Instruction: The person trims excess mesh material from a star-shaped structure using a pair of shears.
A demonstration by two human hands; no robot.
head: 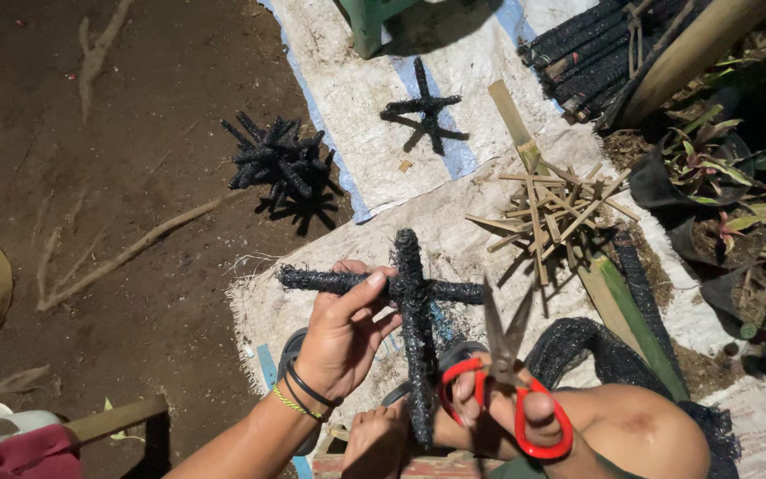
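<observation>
My left hand (343,333) grips a cross of sticks wrapped in black mesh netting (410,293), with the thumb laid along its left arm. My right hand (498,404) holds red-handled scissors (507,372), blades up and slightly apart, just right of the cross's upright stick. A roll of black netting (596,350) lies over my knee (644,435) at the lower right.
A pile of finished black crosses (281,164) lies on the dirt, one more black cross (425,108) on the white sack (356,98). Bare bamboo stick crosses (556,208) are heaped to the right, beside bamboo strips (631,310) and potted plants (711,168). Black-wrapped sticks (591,53) are bundled at the top.
</observation>
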